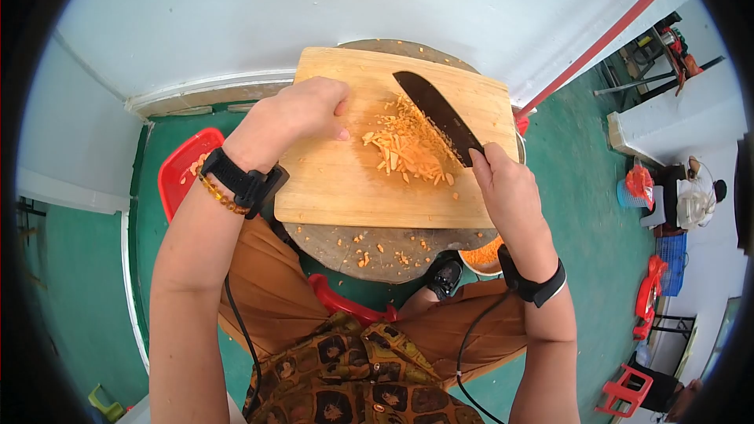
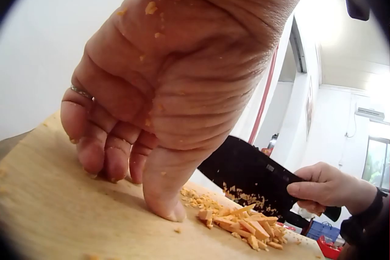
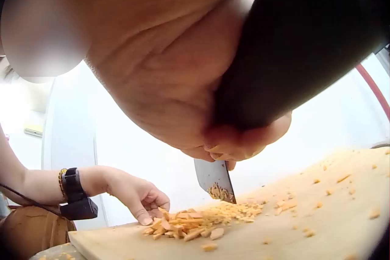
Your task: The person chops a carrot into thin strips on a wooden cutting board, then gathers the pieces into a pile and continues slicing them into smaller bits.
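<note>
Your left hand (image 1: 302, 114) sits curled, fingertips pressing the cutting board (image 1: 338, 180) near its far-left corner, holding nothing. Your right hand (image 1: 506, 184) grips the knife (image 1: 436, 114), its blade over the chopped orange bits (image 1: 408, 149) mid-board.

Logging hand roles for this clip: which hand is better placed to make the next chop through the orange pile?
Right. The right hand already grips the knife, its blade over the chopped orange pieces. The left hand rests curled on the cutting board beside the pile, holding nothing.
</note>
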Available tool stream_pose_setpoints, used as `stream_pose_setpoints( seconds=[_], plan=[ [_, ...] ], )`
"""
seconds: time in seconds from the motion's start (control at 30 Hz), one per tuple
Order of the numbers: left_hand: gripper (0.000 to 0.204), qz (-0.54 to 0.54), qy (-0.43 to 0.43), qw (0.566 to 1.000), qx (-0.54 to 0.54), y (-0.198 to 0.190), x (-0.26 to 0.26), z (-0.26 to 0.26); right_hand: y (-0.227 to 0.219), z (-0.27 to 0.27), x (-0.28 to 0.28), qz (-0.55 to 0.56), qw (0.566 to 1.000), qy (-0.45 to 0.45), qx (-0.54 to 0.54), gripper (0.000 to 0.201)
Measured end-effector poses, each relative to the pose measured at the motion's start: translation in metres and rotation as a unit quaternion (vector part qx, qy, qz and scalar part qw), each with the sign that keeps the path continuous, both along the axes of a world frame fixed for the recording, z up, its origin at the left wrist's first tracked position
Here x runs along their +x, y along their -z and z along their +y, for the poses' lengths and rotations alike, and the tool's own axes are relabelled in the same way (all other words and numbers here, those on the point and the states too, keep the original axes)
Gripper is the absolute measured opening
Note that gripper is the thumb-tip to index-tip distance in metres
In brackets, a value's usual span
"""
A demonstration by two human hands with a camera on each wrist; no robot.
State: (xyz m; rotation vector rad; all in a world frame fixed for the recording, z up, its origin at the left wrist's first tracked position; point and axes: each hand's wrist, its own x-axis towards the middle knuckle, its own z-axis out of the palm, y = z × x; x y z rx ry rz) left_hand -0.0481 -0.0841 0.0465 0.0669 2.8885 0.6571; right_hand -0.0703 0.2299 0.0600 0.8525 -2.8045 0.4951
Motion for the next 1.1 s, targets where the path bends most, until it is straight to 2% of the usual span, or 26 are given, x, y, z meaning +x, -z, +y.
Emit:
stream_pose_setpoints(
  seconds=[0.13, 0.23, 0.43, 0.53, 0.73, 0.9, 1.03, 1.1],
  plan=[
    [0.038, -0.006, -0.006, 1.000, 0.007, 0.000, 0.001, 0.000, -0.002, -0.008, 0.005, 0.007, 0.999, -0.022, -0.026, 0.024],
    [0.038, -0.009, -0.002, 1.000, 0.001, -0.001, -0.002, 0.001, 0.006, -0.010, 0.003, -0.018, 0.999, -0.004, 0.029, 0.024],
    [0.038, 0.004, -0.009, 1.000, 0.012, 0.001, 0.003, 0.000, -0.002, -0.013, 0.006, 0.022, 0.999, -0.034, -0.016, 0.024],
    [0.038, -0.006, -0.001, 1.000, 0.004, 0.001, -0.001, 0.000, 0.010, -0.015, 0.004, 0.001, 1.000, -0.022, 0.022, 0.024],
    [0.039, -0.013, -0.007, 1.000, 0.008, -0.002, 0.002, 0.001, -0.004, -0.015, 0.006, 0.019, 1.000, -0.022, -0.004, 0.026],
    [0.039, -0.032, -0.013, 0.999, 0.001, -0.005, 0.000, 0.002, 0.006, -0.011, -0.001, 0.006, 1.000, -0.006, 0.022, 0.027],
    [0.038, 0.004, -0.002, 1.000, 0.014, 0.000, 0.004, 0.000, -0.008, -0.010, -0.002, 0.020, 1.000, 0.003, 0.009, 0.027],
    [0.038, -0.012, -0.008, 1.000, 0.010, -0.001, 0.000, 0.000, 0.004, -0.010, -0.005, 0.012, 1.000, 0.009, 0.023, 0.027]
  ],
)
